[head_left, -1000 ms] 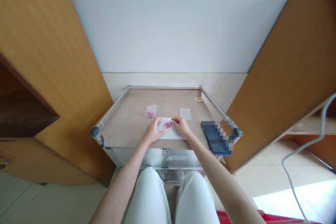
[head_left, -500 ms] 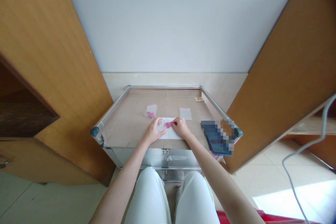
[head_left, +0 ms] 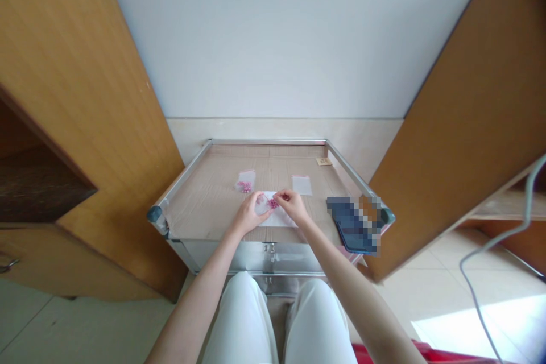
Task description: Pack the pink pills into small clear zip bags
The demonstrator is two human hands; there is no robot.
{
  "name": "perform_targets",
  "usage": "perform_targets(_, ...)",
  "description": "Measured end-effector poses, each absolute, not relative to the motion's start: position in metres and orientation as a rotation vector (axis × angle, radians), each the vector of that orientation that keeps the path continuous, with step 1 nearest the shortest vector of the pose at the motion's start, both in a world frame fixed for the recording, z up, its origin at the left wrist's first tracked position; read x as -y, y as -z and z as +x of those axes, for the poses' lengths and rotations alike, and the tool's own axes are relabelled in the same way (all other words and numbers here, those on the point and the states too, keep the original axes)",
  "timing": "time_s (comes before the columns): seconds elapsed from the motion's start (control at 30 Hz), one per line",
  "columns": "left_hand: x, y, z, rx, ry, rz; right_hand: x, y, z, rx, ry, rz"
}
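Observation:
My left hand [head_left: 249, 214] is closed on the edge of a small clear plastic bag [head_left: 261, 205], thumb and fingers on either side of it. Pink beads [head_left: 273, 203] show bunched at the bag's right end. My right hand [head_left: 292, 205] is closed in a pinch at those beads, its fingertips touching them; how many it grips is hidden. Under both hands lies a white sheet [head_left: 279, 219]. Farther back, a second clear bag [head_left: 247, 175] contains pink beads, and another flat zip bag [head_left: 302, 185] rests to the right.
A cardboard-covered table [head_left: 196, 205] has a raised metal rail [head_left: 268, 141] around it. On its right lie a dark blue, partly blurred phone-like object [head_left: 352, 227] and a small tan card [head_left: 323, 161]. Wooden cabinets [head_left: 140, 182] flank the table; a grey cable [head_left: 497, 239] hangs at right.
My right fingertips have shifted slightly left and up over the beads, covering more of them. My left hand and the bag stay nearly where they were.

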State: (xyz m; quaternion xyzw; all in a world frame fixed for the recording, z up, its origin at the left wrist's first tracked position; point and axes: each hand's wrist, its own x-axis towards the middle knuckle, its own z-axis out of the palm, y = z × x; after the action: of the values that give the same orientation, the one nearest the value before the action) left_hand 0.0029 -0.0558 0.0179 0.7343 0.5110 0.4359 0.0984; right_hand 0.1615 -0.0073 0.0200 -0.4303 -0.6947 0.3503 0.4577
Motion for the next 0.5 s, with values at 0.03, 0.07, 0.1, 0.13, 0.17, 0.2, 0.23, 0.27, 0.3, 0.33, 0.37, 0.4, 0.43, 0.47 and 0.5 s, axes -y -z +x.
perform_targets(0.03,0.056,-0.018,0.003,-1.511,-1.290,2.170,0.010,-0.023,0.160,1.747,-0.873,-1.019)
perform_targets(0.07,0.056,-0.018,0.003,-1.507,-1.289,2.167,0.013,-0.025,0.159,1.804,-0.870,-0.976)
perform_targets(0.1,0.055,-0.018,0.003,-1.503,-1.290,2.165,0.015,-0.027,0.159,1.871,-0.857,-0.934)
perform_targets(0.13,0.055,-0.018,0.003,-1.499,-1.291,2.164,0.016,-0.029,0.158,1.936,-0.839,-0.895)
perform_targets(0.17,0.055,-0.017,0.004,-1.498,-1.292,2.163,0.016,-0.030,0.159,1.984,-0.821,-0.867)
perform_targets(0.2,0.055,-0.017,0.004,-1.499,-1.292,2.163,0.015,-0.031,0.160,2.002,-0.803,-0.862)
perform_targets(0.23,0.055,-0.017,0.003,-1.501,-1.290,2.163,0.013,-0.030,0.161,1.990,-0.782,-0.882)
perform_targets(0.27,0.055,-0.017,0.003,-1.505,-1.287,2.163,0.010,-0.028,0.163,1.958,-0.754,-0.923)
perform_targets(0.3,0.055,-0.017,0.003,-1.508,-1.286,2.164,0.006,-0.026,0.165,1.921,-0.720,-0.976)
perform_targets(0.33,0.055,-0.017,0.003,-1.510,-1.285,2.165,0.002,-0.023,0.167,1.890,-0.682,-1.032)
perform_targets(0.37,0.056,-0.018,0.003,-1.512,-1.287,2.166,-0.002,-0.020,0.170,1.876,-0.645,-1.080)
perform_targets(0.4,0.056,-0.018,0.003,-1.513,-1.290,2.168,-0.005,-0.016,0.172,1.887,-0.615,-1.112)
perform_targets(0.43,0.056,-0.018,0.002,-1.513,-1.293,2.169,-0.009,-0.012,0.174,1.913,-0.592,-1.133)
perform_targets(0.47,0.056,-0.018,0.002,-1.512,-1.294,2.171,-0.011,-0.009,0.176,1.948,-0.572,-1.145)
perform_targets(0.5,0.056,-0.018,0.002,-1.512,-1.295,2.173,-0.012,-0.006,0.178,1.985,-0.555,-1.152)
